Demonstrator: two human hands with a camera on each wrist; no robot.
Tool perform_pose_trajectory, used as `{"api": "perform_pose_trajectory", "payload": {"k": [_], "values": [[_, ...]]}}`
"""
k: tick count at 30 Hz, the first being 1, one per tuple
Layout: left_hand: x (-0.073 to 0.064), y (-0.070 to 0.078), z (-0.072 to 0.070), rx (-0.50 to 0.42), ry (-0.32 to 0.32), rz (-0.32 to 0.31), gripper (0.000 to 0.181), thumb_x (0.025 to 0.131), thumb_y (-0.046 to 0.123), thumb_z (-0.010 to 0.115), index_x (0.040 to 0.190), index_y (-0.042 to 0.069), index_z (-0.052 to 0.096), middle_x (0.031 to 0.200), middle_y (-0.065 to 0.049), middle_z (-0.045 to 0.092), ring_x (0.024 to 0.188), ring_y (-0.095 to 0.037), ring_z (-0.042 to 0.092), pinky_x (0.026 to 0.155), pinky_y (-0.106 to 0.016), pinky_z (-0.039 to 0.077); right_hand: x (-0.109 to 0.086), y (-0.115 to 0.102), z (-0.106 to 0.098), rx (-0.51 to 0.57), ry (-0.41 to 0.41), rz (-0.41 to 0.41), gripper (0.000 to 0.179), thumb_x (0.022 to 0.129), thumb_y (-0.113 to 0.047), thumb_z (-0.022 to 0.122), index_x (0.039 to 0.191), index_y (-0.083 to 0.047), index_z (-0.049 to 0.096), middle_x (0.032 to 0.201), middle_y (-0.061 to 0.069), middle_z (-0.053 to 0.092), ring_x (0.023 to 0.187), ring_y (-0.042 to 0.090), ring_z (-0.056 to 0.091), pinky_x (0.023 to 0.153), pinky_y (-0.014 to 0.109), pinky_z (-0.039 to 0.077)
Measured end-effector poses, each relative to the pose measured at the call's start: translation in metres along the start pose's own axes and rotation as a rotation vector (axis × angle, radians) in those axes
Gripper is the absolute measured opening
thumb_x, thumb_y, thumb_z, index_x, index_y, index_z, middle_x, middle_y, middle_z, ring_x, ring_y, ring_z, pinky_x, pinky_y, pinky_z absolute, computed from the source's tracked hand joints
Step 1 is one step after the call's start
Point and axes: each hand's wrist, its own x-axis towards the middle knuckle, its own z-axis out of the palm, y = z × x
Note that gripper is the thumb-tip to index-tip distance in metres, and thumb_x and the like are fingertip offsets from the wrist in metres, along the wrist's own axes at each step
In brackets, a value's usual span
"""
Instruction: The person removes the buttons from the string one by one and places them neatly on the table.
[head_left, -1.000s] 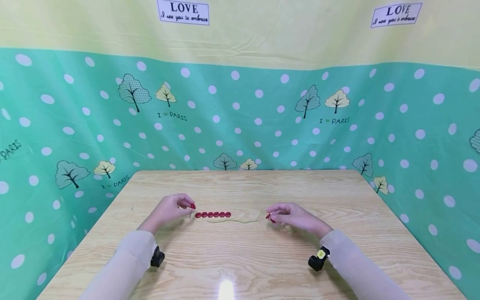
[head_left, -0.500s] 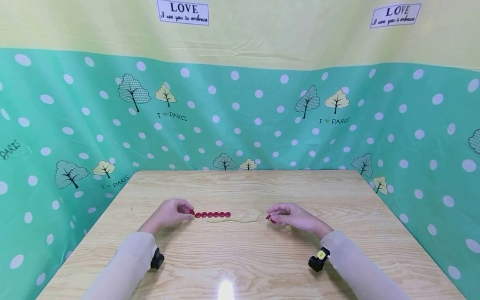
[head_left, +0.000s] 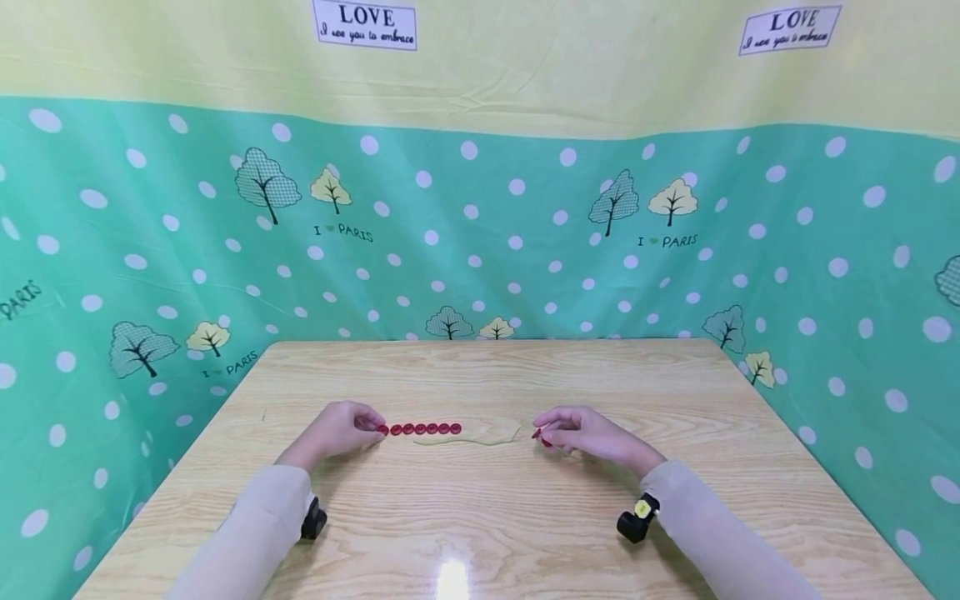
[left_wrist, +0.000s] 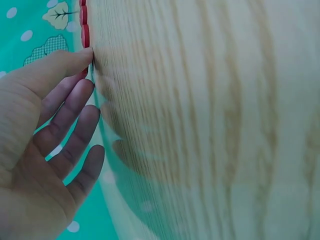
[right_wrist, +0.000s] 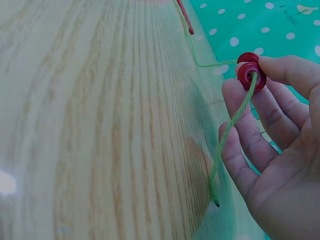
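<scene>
A row of several round red buttons point(head_left: 427, 429) lies flat on the wooden table. My left hand point(head_left: 347, 427) is down at the row's left end, thumb and fingertips around one more red button point(left_wrist: 84, 73), partly hidden by them in the left wrist view. My right hand point(head_left: 592, 433) is held off to the row's right. Between its thumb and fingers it pinches red buttons point(right_wrist: 251, 77), two of which show in the right wrist view. A green string point(right_wrist: 235, 118) passes through the front one, its dark-tipped end hanging down past the palm.
The string's other length point(head_left: 472, 442) trails across the table point(head_left: 480, 517) just in front of the row. A polka-dotted green cloth point(head_left: 480, 217) hangs behind and beside the table. Dark wrist cameras point(head_left: 634, 522) sit under both forearms.
My left hand has lowered a red button to the table beside the left end of the row. The right hand, with its buttons and string, has stayed in place.
</scene>
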Motion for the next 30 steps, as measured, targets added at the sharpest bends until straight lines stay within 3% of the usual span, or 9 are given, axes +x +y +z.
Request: {"api": "perform_pose_trajectory", "payload": {"k": [13,20,25,30], "values": [[0.001,-0.001,0.001,0.002,-0.004,0.039,0.018,0.086,0.014,0.08,0.103,0.008,0.077,0.094,0.001,0.073,0.086,-0.015,0.067,0.083,-0.04,0.055,0.0,-0.001,0.0,0.011,-0.001,0.015,0.042,0.101,-0.023,0.063,0.134,0.002,0.058,0.116,0.017,0.068,0.096,0.028,0.065,0.072,0.029,0.051],[0.003,0.004,0.001,-0.008,0.023,0.023,0.02,0.087,0.018,0.08,0.106,0.015,0.076,0.1,0.002,0.071,0.088,-0.014,0.064,0.08,-0.037,0.054,0.002,0.001,0.0,0.018,0.001,0.016,0.042,0.1,-0.024,0.064,0.133,0.002,0.058,0.115,0.017,0.068,0.094,0.027,0.064,0.071,0.029,0.051],[0.006,0.017,0.002,-0.044,0.03,0.092,0.021,0.088,0.019,0.078,0.108,0.012,0.075,0.106,-0.003,0.071,0.091,-0.016,0.063,0.08,-0.037,0.053,0.002,0.001,0.0,0.019,-0.003,0.013,0.043,0.101,-0.025,0.063,0.134,0.001,0.058,0.117,0.016,0.068,0.094,0.026,0.065,0.073,0.03,0.052],[0.011,0.034,0.009,-0.078,-0.01,0.187,0.025,0.088,0.019,0.078,0.109,0.009,0.074,0.109,-0.005,0.072,0.092,-0.016,0.062,0.082,-0.038,0.051,0.003,0.0,0.002,0.007,-0.001,0.019,0.041,0.101,-0.024,0.063,0.134,0.0,0.059,0.118,0.016,0.068,0.095,0.027,0.064,0.075,0.032,0.052]]}}
